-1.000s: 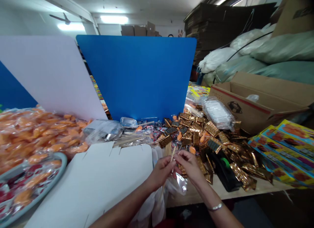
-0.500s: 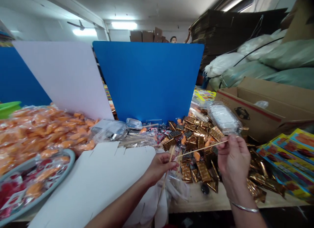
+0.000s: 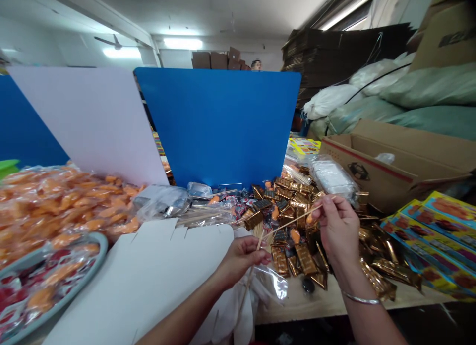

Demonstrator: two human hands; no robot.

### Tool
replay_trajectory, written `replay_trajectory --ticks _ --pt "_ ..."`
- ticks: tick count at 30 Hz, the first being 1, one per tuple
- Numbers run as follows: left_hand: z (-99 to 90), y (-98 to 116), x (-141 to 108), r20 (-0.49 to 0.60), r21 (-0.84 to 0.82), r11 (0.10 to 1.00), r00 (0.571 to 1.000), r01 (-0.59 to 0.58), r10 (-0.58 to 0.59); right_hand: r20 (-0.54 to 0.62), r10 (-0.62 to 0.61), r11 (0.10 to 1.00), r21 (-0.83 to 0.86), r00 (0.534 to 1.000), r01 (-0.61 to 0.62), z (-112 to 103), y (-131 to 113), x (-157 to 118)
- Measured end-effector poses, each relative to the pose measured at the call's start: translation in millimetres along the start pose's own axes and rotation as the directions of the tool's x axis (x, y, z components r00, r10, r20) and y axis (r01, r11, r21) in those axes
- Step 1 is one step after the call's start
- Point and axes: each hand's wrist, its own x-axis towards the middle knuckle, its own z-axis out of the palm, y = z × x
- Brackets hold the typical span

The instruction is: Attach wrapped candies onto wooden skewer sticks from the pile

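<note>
Right hand newly well apart from left hand, fingers of both pinched around thin sticks

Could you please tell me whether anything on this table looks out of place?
Perhaps: a small black round thing lies near the front edge of the table, beside the gold packets, and looks unlike them. The packets lie in a loose heap at all angles; I see no clear damage.

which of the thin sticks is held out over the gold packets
The stick pinched in the right hand: it slants across above the gold packets, while the nearest other sticks cluster by the left hand.
</note>
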Motion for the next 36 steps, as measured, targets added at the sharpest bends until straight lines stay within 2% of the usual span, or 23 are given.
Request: replay_trajectory --ticks 7,10,12,14,16,18,19,22,23,25,28,32,36 --pt "0.8 0.2 -0.8 0.036 0.010 1.000 0.999 -0.007 0.006 0.029 0.034 0.999 0.010 0.999 -0.034 2.1 2.4 6.5" --pt "3.4 1.4 -0.6 0.053 0.008 1.000 0.999 0.012 -0.012 0.097 0.094 0.995 -0.054 0.991 -0.089 6.5 7.3 -0.7" --pt "5.2 4.1 -0.4 0.064 -0.003 1.000 0.998 0.007 -0.007 0.176 0.105 0.984 -0.160 0.979 -0.077 10.2 10.7 -16.3" --pt "5.7 7.8 0.2 0.082 -0.004 1.000 0.996 -0.027 0.028 0.301 0.073 0.957 -0.288 0.951 0.018 13.2 13.7 -38.0" --pt "4.9 11.4 1.0 0.109 0.023 0.994 0.989 -0.105 0.102 0.491 0.013 0.907 -0.373 0.871 0.197 13.9 16.0 -58.4" --pt "3.6 14.0 1.4 0.129 0.050 0.986 0.980 -0.159 0.152 0.609 -0.056 0.847 -0.391 0.791 0.360 12.2 17.6 -69.9" --pt "3.4 14.7 1.4 0.126 0.053 0.986 0.980 -0.161 0.153 0.613 -0.078 0.828 -0.399 0.786 0.393 11.1 18.3 -71.6" --pt "5.4 15.0 0.8 0.122 0.041 0.992 0.986 -0.122 0.117 0.526 -0.039 0.838 -0.446 0.850 0.315 10.5 20.3 -66.5" --pt "6.7 14.7 0.6 0.136 0.036 0.992 0.984 -0.124 0.118 0.535 0.008 0.845 -0.456 0.845 0.280 11.5 20.6 -63.9" --pt "8.9 13.5 0.3 0.177 0.021 0.990 0.976 -0.137 0.131 0.593 0.077 0.855 -0.453 0.802 0.252 14.4 20.3 -60.3" --pt "8.7 11.0 0.0 0.150 0.016 0.988 0.977 -0.154 0.150 0.667 0.096 0.869 -0.418 0.739 0.264 17.9 16.7 -59.1" --pt "5.3 7.1 0.2 0.088 0.073 0.991 0.990 -0.113 0.107 0.615 0.191 0.881 -0.451 0.765 0.143 19.2 12.2 -59.1" --pt "7.3 4.9 0.5 0.044 0.073 0.994 0.996 -0.080 0.077 0.630 0.228 0.835 -0.518 0.742 0.183 21.1 16.0 -57.5"
